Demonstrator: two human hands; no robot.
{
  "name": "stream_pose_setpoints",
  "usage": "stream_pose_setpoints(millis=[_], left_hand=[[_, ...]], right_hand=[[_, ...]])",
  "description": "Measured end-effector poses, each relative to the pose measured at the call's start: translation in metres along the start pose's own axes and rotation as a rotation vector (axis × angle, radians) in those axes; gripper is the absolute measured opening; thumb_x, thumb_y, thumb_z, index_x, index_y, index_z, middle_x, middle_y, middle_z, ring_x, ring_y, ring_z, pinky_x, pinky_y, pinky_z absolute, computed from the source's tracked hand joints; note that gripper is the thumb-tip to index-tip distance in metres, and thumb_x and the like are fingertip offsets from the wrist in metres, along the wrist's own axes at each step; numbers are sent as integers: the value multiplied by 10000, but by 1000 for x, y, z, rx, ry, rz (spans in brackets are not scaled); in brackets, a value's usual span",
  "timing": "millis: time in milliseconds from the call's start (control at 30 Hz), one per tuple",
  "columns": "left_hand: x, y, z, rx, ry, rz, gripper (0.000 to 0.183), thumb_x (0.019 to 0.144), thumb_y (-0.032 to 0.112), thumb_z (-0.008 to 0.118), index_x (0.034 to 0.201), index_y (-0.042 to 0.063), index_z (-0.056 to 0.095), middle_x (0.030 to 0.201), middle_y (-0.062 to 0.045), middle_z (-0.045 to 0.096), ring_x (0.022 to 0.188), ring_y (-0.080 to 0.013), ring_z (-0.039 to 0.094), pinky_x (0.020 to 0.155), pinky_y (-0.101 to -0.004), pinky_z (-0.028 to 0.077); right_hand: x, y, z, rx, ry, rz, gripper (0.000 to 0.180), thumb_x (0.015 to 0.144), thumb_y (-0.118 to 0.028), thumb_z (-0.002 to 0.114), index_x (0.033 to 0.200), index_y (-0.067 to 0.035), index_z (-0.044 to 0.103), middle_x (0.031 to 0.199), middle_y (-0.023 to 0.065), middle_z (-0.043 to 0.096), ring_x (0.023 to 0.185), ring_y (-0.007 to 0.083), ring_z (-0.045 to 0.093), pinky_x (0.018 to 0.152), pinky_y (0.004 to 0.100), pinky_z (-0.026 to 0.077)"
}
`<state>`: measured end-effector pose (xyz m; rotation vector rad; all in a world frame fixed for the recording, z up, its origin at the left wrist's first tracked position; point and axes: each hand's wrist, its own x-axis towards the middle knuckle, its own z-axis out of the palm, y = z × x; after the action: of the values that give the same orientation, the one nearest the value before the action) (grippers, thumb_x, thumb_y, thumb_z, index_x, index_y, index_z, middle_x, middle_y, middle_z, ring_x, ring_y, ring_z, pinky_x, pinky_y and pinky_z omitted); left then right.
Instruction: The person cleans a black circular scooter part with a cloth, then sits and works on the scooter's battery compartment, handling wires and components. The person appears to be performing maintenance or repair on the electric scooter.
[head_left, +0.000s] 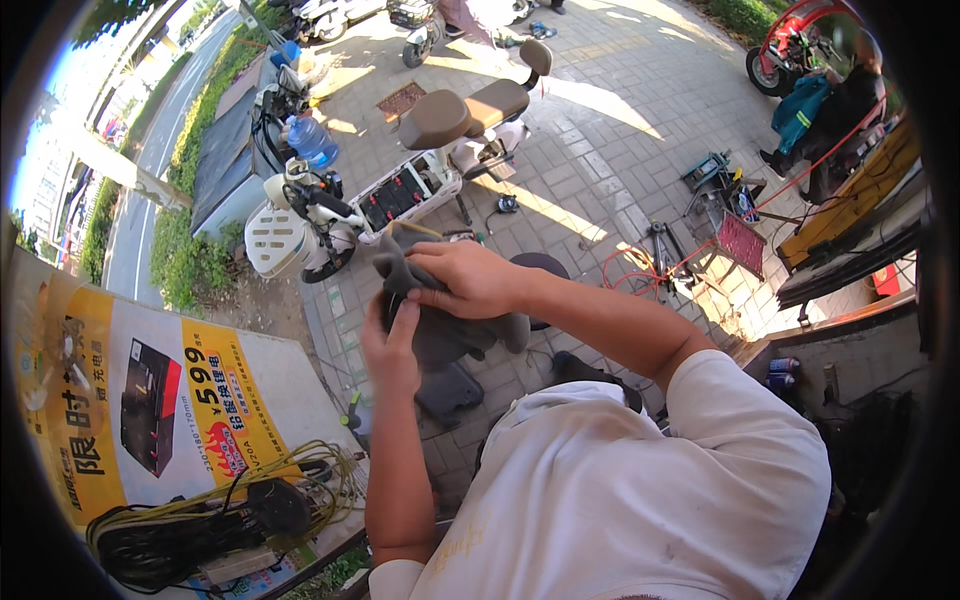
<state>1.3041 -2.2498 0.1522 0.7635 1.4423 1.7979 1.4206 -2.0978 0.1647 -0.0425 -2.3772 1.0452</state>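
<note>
My right hand (472, 277) grips a dark grey cloth-like piece (401, 262) with a yellowish edge, its thumb pressing on the fold. Below it my left hand (394, 341) pinches the same piece, thumb up near the right thumb. More dark grey material (450, 330) hangs beneath both hands; what it belongs to is unclear. Beyond the hands stands a white electric scooter (450, 176), its tan seat (439, 120) above an uncovered compartment that holds black batteries (391, 196).
Coiled cables (180, 532) lie on a postered board at the left. A dark round stool seat (540, 266) is just beyond my right forearm. Red hose (637, 274), tools and a small red table (739, 244) stand at the right, near a seated person (844, 112).
</note>
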Motion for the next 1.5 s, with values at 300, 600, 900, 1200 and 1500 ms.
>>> stream_pose_setpoints(millis=[300,600,900,1200,1500], left_hand=[[-12,19,0,-22,117,63,488,967,228,641,1337,-64,515,1259,-141,600,1103,-231,605,952,-351,496],[3,18,16,-121,288,161,555,997,329,582,1377,-53,451,1337,-194,537,1189,-303,571,984,-408,490],[21,5,18,-107,134,-14,501,995,325,626,1328,-27,503,1264,-145,588,1135,-243,601,938,-366,494],[5,-22,3,-585,193,-159,392,1046,294,503,1324,17,490,1244,-125,596,1092,-251,631,920,-362,534],[-4,-23,-10,-501,528,-23,446,1042,362,521,1273,-20,530,1219,-158,622,1075,-268,644,909,-396,541]], right_hand=[[13,-17,19,128,245,184,424,988,-422,567,1055,-7,622,945,233,660,872,445,633,763,505,496],[3,-9,16,148,259,267,418,994,-331,569,1251,-16,471,1147,250,568,1106,433,558,931,471,457],[2,0,21,-339,584,-51,358,751,-149,719,1080,-41,629,1118,131,646,1037,325,628,888,425,510],[-16,-25,44,-445,52,-138,404,906,-364,657,1150,-43,649,1432,112,544,1398,306,420,1154,537,269],[-8,-25,92,-207,219,3,650,844,-166,717,1408,30,459,1561,209,338,1449,436,285,1162,545,281]])
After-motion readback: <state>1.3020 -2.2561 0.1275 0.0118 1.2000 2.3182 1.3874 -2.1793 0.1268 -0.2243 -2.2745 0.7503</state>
